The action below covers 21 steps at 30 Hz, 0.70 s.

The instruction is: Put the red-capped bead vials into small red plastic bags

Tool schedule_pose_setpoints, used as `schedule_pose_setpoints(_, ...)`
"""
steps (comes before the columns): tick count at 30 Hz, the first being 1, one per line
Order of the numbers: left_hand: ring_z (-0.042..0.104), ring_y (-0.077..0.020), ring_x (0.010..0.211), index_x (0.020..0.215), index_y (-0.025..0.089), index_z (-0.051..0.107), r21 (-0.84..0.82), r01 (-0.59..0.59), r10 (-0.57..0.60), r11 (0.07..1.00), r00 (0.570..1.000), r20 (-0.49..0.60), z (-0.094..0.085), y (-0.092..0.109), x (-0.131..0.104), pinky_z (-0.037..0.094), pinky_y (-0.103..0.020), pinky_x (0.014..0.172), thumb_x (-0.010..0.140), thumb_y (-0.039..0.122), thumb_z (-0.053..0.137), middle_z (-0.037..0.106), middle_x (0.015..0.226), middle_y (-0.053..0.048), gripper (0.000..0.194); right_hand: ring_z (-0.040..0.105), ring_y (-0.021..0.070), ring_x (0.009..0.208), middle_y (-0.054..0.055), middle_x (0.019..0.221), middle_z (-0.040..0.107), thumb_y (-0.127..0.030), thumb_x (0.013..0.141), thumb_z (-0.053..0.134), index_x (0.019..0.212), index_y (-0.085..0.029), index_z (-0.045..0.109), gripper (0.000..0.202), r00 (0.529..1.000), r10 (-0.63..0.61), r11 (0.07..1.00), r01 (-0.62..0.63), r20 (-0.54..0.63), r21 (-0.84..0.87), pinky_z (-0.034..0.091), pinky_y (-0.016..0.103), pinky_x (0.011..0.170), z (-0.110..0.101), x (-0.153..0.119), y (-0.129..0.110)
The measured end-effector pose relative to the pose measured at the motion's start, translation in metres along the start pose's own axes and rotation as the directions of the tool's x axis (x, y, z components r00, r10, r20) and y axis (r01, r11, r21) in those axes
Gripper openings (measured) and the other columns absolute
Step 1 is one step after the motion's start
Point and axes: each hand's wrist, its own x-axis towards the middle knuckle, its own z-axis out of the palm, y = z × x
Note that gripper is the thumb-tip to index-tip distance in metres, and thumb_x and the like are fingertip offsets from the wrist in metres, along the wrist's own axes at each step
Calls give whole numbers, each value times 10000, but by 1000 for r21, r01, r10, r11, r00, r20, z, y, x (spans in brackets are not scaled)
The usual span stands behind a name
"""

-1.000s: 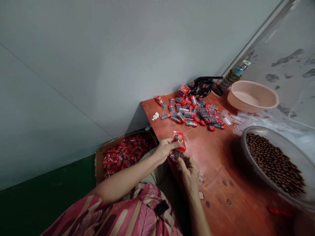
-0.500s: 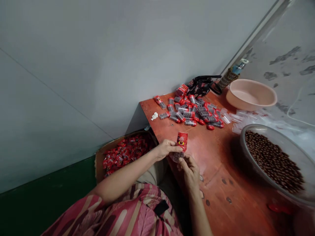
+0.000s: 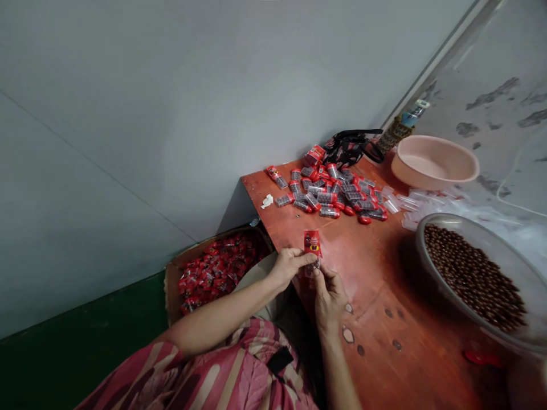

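Observation:
My left hand [image 3: 289,266] pinches a small red printed packet [image 3: 312,242] between thumb and fingers, over the table's near-left edge. The packet stands upright, with dark balls behind clear plastic at its lower end. My right hand [image 3: 330,296] grips that lower end, its thumb against the front and its other fingers curled behind. Beyond the hands lies a pile of small clear tubes [image 3: 327,197] with red caps, filled with dark balls. To the right is a big translucent bowl [image 3: 421,242] holding many shiny brown balls [image 3: 474,276].
A cardboard box [image 3: 173,290] of red packets [image 3: 217,267] stands low at the left. On the red table [image 3: 384,341] are a pink basin [image 3: 436,162], a dark patterned bag [image 3: 348,148], empty clear tubes [image 3: 482,213] and a crumpled white scrap [image 3: 267,201]. A wall borders the far side.
The dark-ball part, tilted below the red packet before, now lines up beneath it. The packet has shifted slightly left, and both hands keep hold.

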Motion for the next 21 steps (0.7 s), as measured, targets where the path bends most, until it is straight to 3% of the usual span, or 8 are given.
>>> schedule_pose_setpoints(3,517,-91,489,663,82,657,44,-31,32,999,999,-12,1,-3,-3,399,-218,518,581,373,745,602,567,-23,315,559,139,645,29,780,631,-346,758,601,919,-166,615,242,999,35,998,-36,25,50,463,268,602,0,1,-4)
schedule_pose_setpoints(8,543,-105,539,677,81,641,-80,2,-2,997,1000,0,2,0,-6,435,-245,561,576,389,746,617,645,-44,341,531,112,559,1,718,614,-324,735,637,881,-169,619,214,990,98,988,-109,105,111,445,240,529,-2,3,-10)
schedule_pose_setpoints(14,548,-101,532,666,62,658,-41,39,-35,998,996,84,0,-4,-14,462,-264,615,581,383,744,608,619,-49,343,526,89,511,-38,584,590,-287,693,688,713,-172,560,173,979,191,922,-206,78,328,428,209,524,2,11,-4)
schedule_pose_setpoints(19,571,-111,590,694,55,660,-11,50,-48,999,994,101,-15,4,-23,477,-280,694,595,331,749,619,646,-55,306,482,72,427,-63,502,528,-332,672,696,658,-182,506,243,920,267,821,-372,286,432,409,193,460,22,14,-8)
schedule_pose_setpoints(21,587,-127,633,706,62,654,-12,25,-25,1000,998,49,-28,9,-26,484,-292,714,606,318,747,634,690,-68,290,493,77,426,-55,530,540,-379,681,680,681,-185,510,258,888,286,815,-423,361,395,413,194,441,32,13,-14)
